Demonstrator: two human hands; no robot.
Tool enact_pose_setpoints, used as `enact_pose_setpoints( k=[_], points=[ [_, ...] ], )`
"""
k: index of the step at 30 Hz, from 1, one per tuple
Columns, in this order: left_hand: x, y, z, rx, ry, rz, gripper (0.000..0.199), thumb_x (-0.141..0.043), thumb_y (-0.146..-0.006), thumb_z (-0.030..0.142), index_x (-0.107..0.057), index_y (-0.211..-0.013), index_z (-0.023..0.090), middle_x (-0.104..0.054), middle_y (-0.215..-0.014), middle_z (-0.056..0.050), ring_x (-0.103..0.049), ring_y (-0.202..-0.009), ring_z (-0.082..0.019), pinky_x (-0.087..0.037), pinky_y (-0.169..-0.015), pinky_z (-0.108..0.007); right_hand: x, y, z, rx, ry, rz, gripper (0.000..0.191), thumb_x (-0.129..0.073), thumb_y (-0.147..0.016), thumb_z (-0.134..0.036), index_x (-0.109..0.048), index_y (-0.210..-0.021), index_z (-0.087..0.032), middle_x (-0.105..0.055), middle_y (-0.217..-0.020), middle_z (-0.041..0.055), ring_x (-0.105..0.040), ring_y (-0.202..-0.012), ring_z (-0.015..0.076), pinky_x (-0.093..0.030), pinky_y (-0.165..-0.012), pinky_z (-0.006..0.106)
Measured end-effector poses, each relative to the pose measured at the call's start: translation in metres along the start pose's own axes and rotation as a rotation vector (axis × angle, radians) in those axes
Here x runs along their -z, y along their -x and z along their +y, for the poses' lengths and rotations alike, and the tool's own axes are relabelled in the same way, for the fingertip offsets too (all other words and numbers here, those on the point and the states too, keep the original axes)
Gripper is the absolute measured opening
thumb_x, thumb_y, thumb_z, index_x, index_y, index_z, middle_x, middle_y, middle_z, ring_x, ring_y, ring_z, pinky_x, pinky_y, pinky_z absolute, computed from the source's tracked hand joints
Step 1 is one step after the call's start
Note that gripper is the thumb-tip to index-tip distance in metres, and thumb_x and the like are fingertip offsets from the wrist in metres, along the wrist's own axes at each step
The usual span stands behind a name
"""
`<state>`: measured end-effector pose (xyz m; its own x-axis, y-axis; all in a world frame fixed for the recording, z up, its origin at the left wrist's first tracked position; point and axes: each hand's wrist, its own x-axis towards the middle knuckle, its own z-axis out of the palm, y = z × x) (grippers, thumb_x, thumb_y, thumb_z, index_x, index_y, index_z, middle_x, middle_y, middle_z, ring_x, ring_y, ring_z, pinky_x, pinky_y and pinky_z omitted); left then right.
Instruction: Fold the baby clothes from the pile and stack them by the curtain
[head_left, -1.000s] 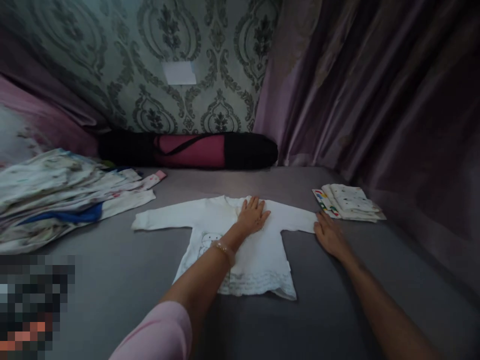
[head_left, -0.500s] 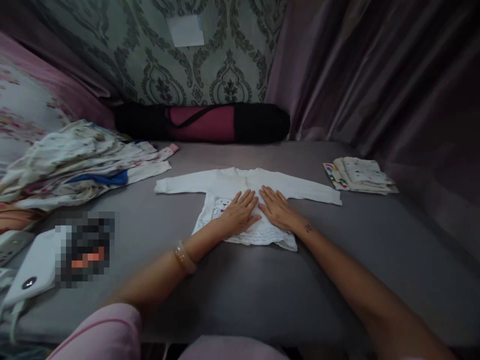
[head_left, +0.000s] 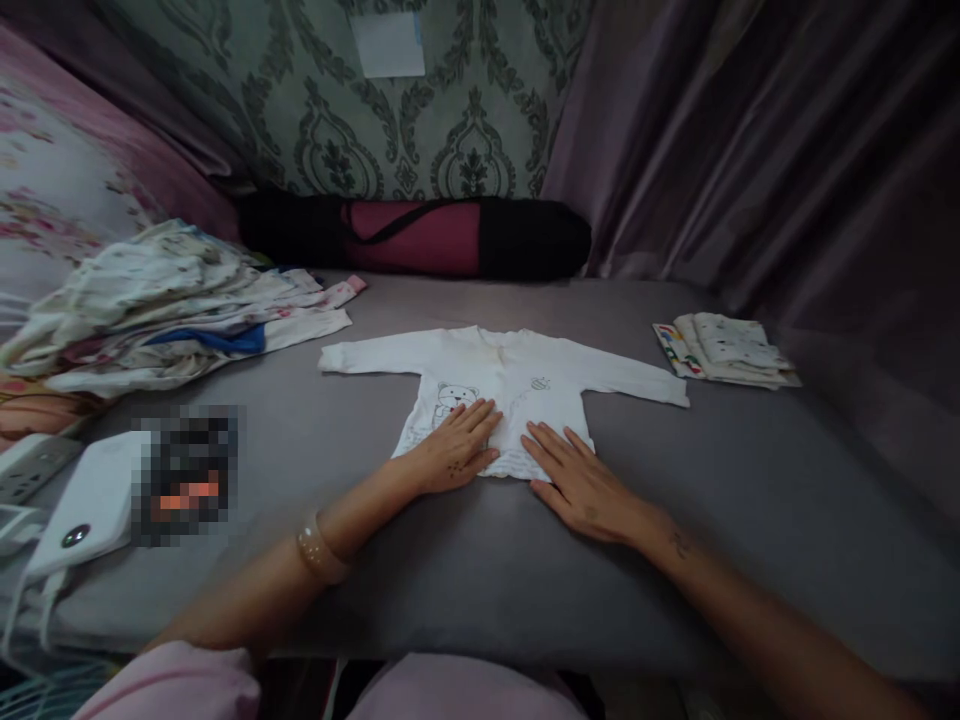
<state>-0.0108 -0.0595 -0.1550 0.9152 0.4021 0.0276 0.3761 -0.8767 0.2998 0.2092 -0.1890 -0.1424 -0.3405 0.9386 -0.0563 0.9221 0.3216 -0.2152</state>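
A small white long-sleeved baby shirt (head_left: 487,365) lies spread flat on the grey bed surface (head_left: 465,580), its neck away from me and both sleeves stretched out sideways. It bears a printed bear on the left half and a small bee-like print on the right. My left hand (head_left: 457,447) rests flat on the lower left front, partly covering the bear, fingers stretched out. On the lower right part and hem lies my right hand (head_left: 577,480), palm down with fingers spread. Neither hand grips the cloth.
To the left lies a heap of baby clothes (head_left: 165,300). A folded stack of clothes (head_left: 727,350) sits at the right. Along the back wall stretches a black and maroon bag (head_left: 412,235). A white power bank (head_left: 90,505), power strip (head_left: 34,465) and pixelated item lie front left.
Both hands have slid down the shirt toward the hem and moved apart. The bee-like print and more of the bear now show. The view has shifted slightly.
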Motion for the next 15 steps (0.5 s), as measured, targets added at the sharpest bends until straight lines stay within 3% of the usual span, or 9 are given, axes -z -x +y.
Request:
enact_pose_setpoints(
  k=[5,8,11,13,15],
  points=[
    [0.007,0.026,0.011,0.04,0.007,0.039,0.053,-0.034,-0.098,0.04,-0.036,-0.139,0.007,-0.035,-0.148,-0.021,-0.027,-0.14,-0.026,-0.027,-0.114,-0.043,0.0,0.027,-0.025,0.007,0.023,0.016,0.06,-0.033,-0.098,-0.042,-0.028,-0.147,-0.009,-0.026,-0.153,0.014,-0.024,-0.141,0.0233,-0.026,-0.115,0.043],
    [0.012,0.04,0.019,0.046,0.034,0.091,0.042,-0.038,-0.097,0.037,-0.048,-0.129,0.012,-0.044,-0.142,-0.017,-0.039,-0.134,-0.025,-0.035,-0.109,-0.04,0.007,0.032,-0.034,-0.013,0.016,0.092,0.047,-0.037,-0.097,-0.036,-0.047,-0.137,-0.011,-0.045,-0.143,0.0146,-0.042,-0.131,0.0251,-0.038,-0.106,0.042],
    [0.012,0.048,0.026,0.083,0.05,0.126,0.031,-0.041,-0.096,0.032,-0.057,-0.117,0.015,-0.054,-0.131,-0.013,-0.051,-0.12,-0.023,-0.043,-0.102,-0.039,0.02,0.019,-0.042,-0.093,-0.054,0.158,0.031,-0.039,-0.097,-0.028,-0.063,-0.114,-0.019,-0.067,-0.113,0.0095,-0.062,-0.102,0.022,-0.049,-0.088,0.038],
    [0.01,0.048,0.03,0.104,0.063,0.152,0.026,-0.044,-0.095,0.028,-0.058,-0.113,0.016,-0.059,-0.121,-0.011,-0.055,-0.112,-0.023,-0.045,-0.097,-0.038,0.025,0.002,-0.045,-0.098,-0.12,0.19,0.024,-0.044,-0.095,-0.025,-0.065,-0.107,-0.02,-0.068,-0.1,0.0073,-0.062,-0.093,0.0204,-0.049,-0.084,0.036],
    [0.009,0.047,0.034,0.114,0.084,0.181,0.023,-0.045,-0.094,0.025,-0.059,-0.11,0.017,-0.061,-0.114,-0.01,-0.056,-0.107,-0.022,-0.046,-0.094,-0.038,0.025,-0.016,-0.047,-0.053,-0.188,0.219,0.022,-0.053,-0.09,-0.023,-0.063,-0.109,-0.02,-0.065,-0.101,0.0073,-0.059,-0.097,0.0207,-0.048,-0.086,0.035]
  ],
)
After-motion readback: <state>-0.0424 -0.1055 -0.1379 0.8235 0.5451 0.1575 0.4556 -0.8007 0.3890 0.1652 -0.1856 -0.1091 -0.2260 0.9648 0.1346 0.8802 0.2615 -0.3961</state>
